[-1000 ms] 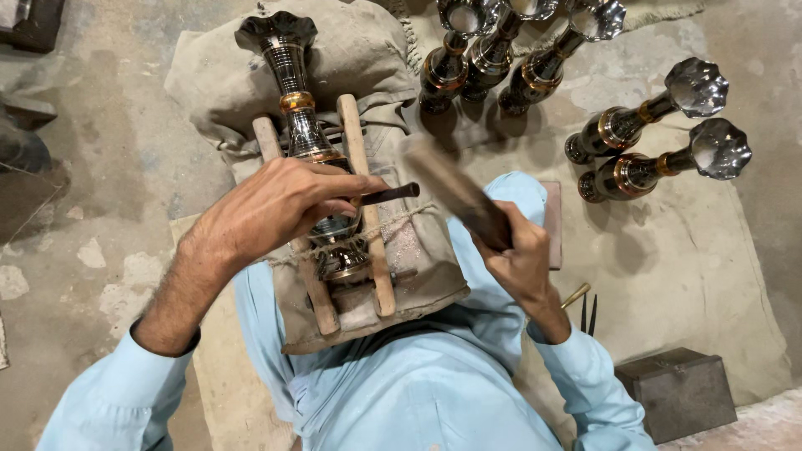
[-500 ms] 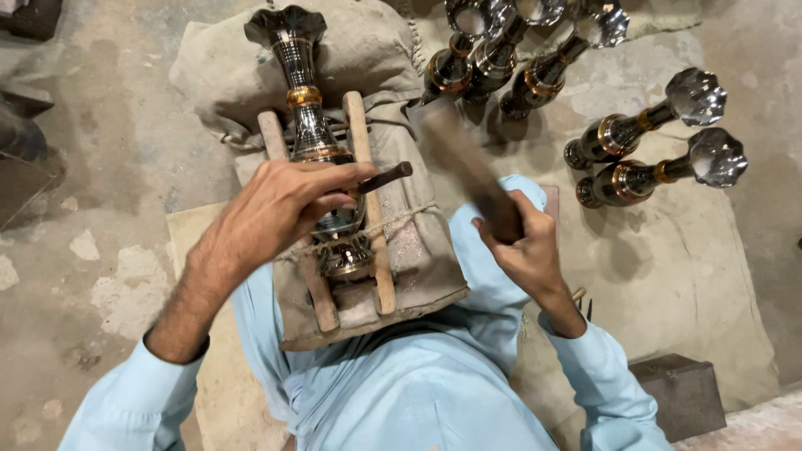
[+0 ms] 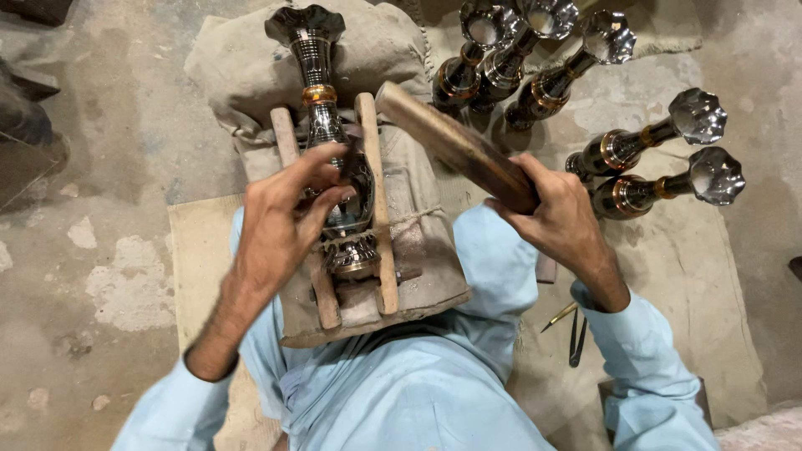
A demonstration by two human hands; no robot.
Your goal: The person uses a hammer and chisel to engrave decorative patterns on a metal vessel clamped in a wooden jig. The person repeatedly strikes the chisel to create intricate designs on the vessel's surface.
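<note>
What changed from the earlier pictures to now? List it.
The right hand swung the wooden mallet up and forward; its head now sits beside the cradle's right stick. The left hand slid up the vase, and its punch no longer shows. The vase stayed clamped; the spare vases did not move.

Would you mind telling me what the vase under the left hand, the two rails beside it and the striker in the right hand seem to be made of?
The vase looks like polished metal, mirror-bright with a brass-coloured band. The two rails look like bare pale wood, matte and rounded. The striker seems to be darker wood, brown and worn smooth. The right hand grips it; the left hand rests on the vase.
</note>
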